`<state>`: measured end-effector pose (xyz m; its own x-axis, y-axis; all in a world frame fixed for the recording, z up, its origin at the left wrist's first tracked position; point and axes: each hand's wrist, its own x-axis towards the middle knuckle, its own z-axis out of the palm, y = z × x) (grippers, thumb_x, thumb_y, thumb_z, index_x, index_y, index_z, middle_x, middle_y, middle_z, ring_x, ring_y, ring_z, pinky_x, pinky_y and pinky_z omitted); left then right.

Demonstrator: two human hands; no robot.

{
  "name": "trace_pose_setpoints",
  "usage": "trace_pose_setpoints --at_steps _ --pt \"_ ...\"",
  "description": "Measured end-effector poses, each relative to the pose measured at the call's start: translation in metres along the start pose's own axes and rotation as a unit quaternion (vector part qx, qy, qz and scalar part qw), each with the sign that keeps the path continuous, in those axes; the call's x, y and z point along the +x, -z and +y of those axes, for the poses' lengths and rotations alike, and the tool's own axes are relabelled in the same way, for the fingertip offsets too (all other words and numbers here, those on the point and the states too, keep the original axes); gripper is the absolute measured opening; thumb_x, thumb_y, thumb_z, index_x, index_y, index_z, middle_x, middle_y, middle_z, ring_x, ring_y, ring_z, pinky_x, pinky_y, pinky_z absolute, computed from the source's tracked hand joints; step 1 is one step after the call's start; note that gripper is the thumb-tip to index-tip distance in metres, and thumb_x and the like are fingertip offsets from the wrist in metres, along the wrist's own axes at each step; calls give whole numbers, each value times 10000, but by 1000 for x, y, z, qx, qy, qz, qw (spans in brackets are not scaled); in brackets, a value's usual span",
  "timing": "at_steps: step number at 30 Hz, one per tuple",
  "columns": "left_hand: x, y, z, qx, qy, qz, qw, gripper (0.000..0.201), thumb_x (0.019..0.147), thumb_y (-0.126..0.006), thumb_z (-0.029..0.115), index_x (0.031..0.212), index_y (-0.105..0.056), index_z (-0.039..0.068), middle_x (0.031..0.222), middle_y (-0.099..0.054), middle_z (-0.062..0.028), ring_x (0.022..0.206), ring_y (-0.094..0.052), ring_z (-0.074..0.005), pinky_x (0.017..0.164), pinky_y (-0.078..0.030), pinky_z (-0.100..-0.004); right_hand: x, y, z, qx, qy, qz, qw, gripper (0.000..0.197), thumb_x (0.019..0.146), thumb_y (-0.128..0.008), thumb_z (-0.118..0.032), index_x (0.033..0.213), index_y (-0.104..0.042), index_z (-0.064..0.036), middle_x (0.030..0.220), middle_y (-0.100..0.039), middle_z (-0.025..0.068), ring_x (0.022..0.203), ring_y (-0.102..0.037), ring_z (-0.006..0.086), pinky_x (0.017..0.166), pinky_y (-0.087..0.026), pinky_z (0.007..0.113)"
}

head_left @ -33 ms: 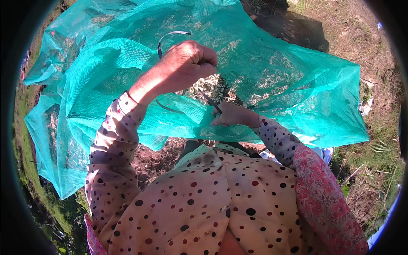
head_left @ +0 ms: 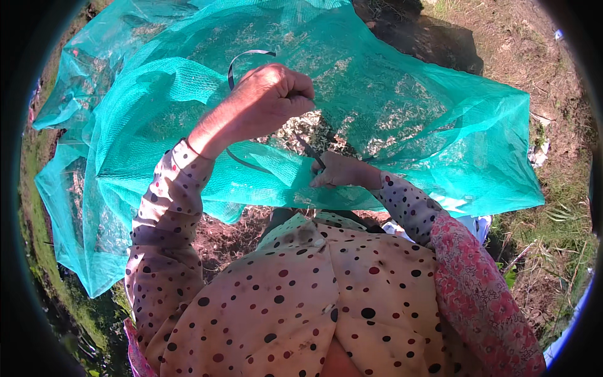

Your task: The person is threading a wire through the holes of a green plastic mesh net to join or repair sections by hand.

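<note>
My left hand (head_left: 276,94) is closed in a fist above a green mesh net (head_left: 389,56). What its fingers hold, if anything, is hidden. A thin dark strip (head_left: 231,72) curves up beside that wrist, and a narrow strip shows again below it, over the net. My right hand (head_left: 344,171) is closed around a slim dark pointed tool (head_left: 309,151), whose exact kind I cannot make out. The tool points up and left, toward the space under my left hand. My right fingers lie against the near part of the net.
Pale, dry plant-like bits (head_left: 317,129) show at a gap in the net and through its mesh. Bare soil and grass (head_left: 565,220) lie to the right. Brown ground (head_left: 232,239) shows near my body, with a white and blue item (head_left: 480,227) by the net's near right edge.
My left hand and the strip beside it have shifted slightly left. My right hand keeps the same hold on the dark tool.
</note>
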<state>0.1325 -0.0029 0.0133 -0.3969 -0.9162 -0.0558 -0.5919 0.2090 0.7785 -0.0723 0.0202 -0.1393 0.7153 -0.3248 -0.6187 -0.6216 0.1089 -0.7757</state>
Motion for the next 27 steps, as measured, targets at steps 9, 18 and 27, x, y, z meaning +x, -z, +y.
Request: trace_pose_setpoints --at_steps 9,18,27 --pt "-1 -23 -31 -35 34 6 999 85 781 -591 87 793 -586 3 672 -535 -38 643 -478 -76 559 -400 -261 -46 30 -60 -254 265 451 814 140 720 -648 -35 814 -545 -27 601 -537 127 500 -545 245 446 -387 320" --pt "-8 -31 -27 -188 57 -66 978 106 793 -588 87 844 -578 -6 632 -511 24 594 -448 -64 527 -374 -255 -47 29 -79 -214 294 466 807 108 729 -617 -109 749 -514 -80 602 -546 101 539 -552 310 467 -407 370" --pt "-21 -38 -20 150 -34 94 984 107 652 -673 114 729 -625 59 657 -562 -83 594 -554 -265 524 -412 -337 -56 37 -97 -189 208 387 878 161 729 -647 -173 836 -570 -80 588 -539 111 540 -549 310 500 -401 400"
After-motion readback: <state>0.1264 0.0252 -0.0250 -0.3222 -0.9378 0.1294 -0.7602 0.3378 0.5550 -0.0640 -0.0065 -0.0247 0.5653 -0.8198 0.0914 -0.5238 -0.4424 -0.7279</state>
